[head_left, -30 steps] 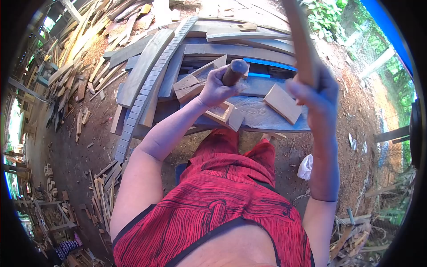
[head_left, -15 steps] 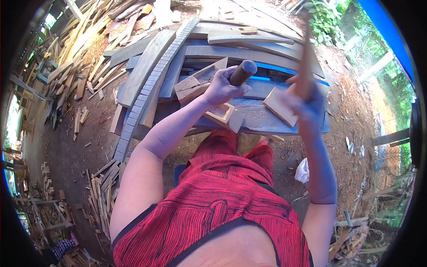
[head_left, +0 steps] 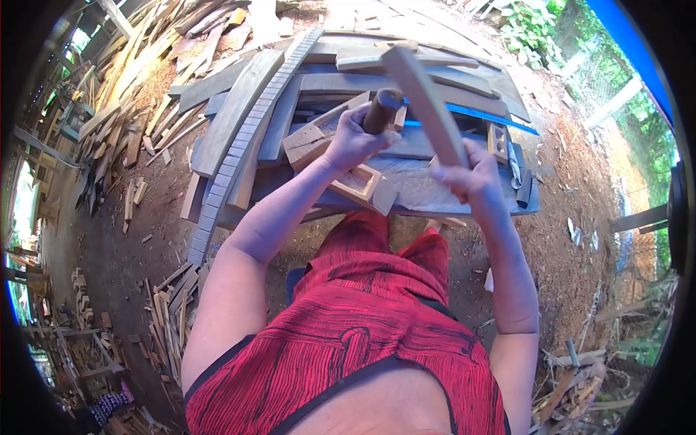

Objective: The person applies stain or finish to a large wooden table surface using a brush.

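My left hand [head_left: 355,140] is closed around a dark round tool handle [head_left: 383,112], whose blunt end points up; the tool's lower part is hidden by the hand. Under and beside that fist lie a notched wooden block [head_left: 308,145] and a wooden piece with a rectangular slot [head_left: 359,183]. My right hand [head_left: 475,174] grips a flat wooden bar [head_left: 428,105] by its lower end. The bar slants up and left, overlapping the area just right of the handle's end in this view.
Planks and boards are stacked on the low workbench [head_left: 413,192]. A curved slatted strip [head_left: 243,134] runs down its left side. At the right end are a small slotted block [head_left: 497,141] and a dark cylinder [head_left: 525,190]. Scrap wood [head_left: 170,312] litters the ground.
My right hand has come down slightly and left, swinging the bar from near upright at the right toward the tool handle. My left hand has shifted slightly left, its grip kept.
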`<state>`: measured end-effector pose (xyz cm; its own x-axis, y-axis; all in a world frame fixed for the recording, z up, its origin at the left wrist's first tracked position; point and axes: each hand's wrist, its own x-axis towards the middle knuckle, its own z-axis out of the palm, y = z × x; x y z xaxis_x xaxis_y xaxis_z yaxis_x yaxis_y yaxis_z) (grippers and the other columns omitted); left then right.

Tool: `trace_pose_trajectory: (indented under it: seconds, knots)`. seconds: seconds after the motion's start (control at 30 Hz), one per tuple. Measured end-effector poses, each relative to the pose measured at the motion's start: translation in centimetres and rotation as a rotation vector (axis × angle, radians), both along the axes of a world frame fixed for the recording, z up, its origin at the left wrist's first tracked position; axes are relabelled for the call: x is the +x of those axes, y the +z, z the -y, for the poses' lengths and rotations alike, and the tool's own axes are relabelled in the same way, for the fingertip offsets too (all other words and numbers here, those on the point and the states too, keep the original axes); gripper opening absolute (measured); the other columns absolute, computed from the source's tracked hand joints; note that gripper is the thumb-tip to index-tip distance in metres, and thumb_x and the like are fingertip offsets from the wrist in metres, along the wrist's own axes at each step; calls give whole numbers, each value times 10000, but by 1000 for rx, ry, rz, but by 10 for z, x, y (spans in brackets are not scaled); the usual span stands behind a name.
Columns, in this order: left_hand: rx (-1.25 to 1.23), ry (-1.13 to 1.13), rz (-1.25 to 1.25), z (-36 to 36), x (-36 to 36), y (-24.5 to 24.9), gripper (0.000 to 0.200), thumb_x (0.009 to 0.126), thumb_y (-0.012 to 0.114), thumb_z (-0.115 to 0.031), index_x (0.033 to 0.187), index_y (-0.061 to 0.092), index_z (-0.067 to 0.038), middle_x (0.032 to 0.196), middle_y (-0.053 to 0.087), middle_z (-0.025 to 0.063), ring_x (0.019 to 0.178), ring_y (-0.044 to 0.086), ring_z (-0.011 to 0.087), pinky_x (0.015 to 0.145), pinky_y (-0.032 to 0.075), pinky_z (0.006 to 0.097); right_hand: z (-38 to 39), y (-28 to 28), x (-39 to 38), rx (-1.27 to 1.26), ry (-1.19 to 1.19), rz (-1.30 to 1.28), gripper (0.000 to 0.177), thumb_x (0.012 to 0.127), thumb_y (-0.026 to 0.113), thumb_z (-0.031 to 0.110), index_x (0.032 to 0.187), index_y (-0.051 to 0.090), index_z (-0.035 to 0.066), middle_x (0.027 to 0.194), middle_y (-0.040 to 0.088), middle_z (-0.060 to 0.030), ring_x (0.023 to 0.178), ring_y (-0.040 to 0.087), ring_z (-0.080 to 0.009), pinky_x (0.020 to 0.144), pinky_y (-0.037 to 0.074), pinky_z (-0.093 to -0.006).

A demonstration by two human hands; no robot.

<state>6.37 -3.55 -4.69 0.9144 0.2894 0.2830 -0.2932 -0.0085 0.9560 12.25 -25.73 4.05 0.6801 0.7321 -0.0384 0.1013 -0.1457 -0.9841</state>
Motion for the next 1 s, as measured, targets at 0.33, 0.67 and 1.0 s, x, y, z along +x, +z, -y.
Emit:
trace_pose_trajectory:
  seconds: [0.33, 0.67, 1.0]
  knots:
    - [-48, 153, 102, -3, -4, -2, 196, 727, 721, -66, 856, 575, -63, 678, 556, -41, 557, 500, 19, 498, 428, 190, -56, -160, -16, 98, -163, -315, 426, 691, 782, 219, 996, 548, 35, 768, 585, -49, 524, 518, -104, 460, 420, -236]
    - [-169, 747, 227, -1, -2, -3, 172, 770, 681, -41, 823, 519, -64, 599, 511, -14, 429, 471, 57, 401, 386, 193, -65, -190, -19, 34, -239, 57, 500, 647, 759, 333, 956, 575, -15, 867, 633, -152, 792, 619, -245, 736, 480, -348]
    - [-126, 602, 338, -5, -26, -2, 269, 775, 619, -4, 1015, 504, -42, 773, 516, 24, 615, 521, 96, 564, 458, 236, -63, -191, -17, -16, -223, 88, 512, 661, 740, 370, 978, 588, -3, 876, 647, -157, 814, 631, -275, 742, 480, -364]
